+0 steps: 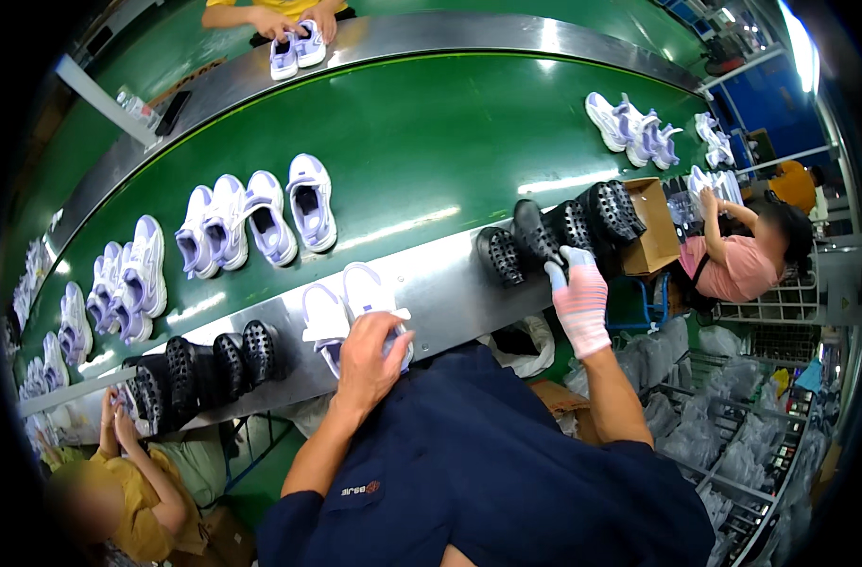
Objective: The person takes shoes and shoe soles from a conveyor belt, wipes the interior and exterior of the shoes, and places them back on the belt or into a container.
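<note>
On the metal ledge in front of me stand two white and lavender sneakers, a left one [325,314] and a right one [363,287]. My bare left hand [367,361] lies over the right sneaker's near end, its fingers bent and the thumb apart from them. Part of that shoe is hidden beneath the hand. Farther right, my right hand [582,307], in a pink and white striped glove, has its thumb and fingers closed around the near end of a black shoe [533,227]. Other black shoes with knobbly soles [500,256] stand close on both sides of it.
Beyond the ledge runs a green conveyor belt [422,142] carrying more sneakers [313,203]. Black shoes [228,359] line the ledge at left; a cardboard box [650,227] stands at right. Co-workers sit at left [152,496] and right [733,260]; another handles sneakers across the belt [284,14].
</note>
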The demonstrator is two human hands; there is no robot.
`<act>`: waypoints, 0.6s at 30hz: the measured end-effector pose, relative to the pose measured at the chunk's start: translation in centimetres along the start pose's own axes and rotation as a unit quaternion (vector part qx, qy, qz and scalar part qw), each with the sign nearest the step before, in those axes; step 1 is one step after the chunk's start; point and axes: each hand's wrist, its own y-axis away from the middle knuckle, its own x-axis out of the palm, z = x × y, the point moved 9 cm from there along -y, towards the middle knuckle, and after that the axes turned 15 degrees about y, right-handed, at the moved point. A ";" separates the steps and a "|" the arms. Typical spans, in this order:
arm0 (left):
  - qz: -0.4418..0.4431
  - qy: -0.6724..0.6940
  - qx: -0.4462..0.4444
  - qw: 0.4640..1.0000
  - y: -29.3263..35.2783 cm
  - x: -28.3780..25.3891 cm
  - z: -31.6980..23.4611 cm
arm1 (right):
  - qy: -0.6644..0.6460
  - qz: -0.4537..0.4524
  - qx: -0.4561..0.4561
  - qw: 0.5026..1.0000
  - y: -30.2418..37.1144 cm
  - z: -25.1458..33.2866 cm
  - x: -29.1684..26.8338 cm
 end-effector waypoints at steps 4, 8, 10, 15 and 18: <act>0.006 0.244 -0.092 0.965 -3.4 2.3 1.1 | -0.337 0.286 0.048 0.896 2.6 8.0 -1.2; 0.035 0.473 -0.185 0.861 -2.5 4.2 3.1 | -0.362 0.358 -0.052 0.859 4.5 13.0 -0.9; 0.023 0.501 -0.211 0.839 -1.4 3.8 4.0 | -0.295 0.404 -0.091 0.861 5.7 14.1 0.7; 0.001 0.232 -0.158 0.960 -0.3 0.0 4.6 | -0.243 0.466 -0.067 0.848 8.7 14.7 5.4; -0.011 -0.219 0.008 0.976 -1.2 -2.9 2.7 | -0.156 0.481 -0.133 0.852 9.7 14.8 7.9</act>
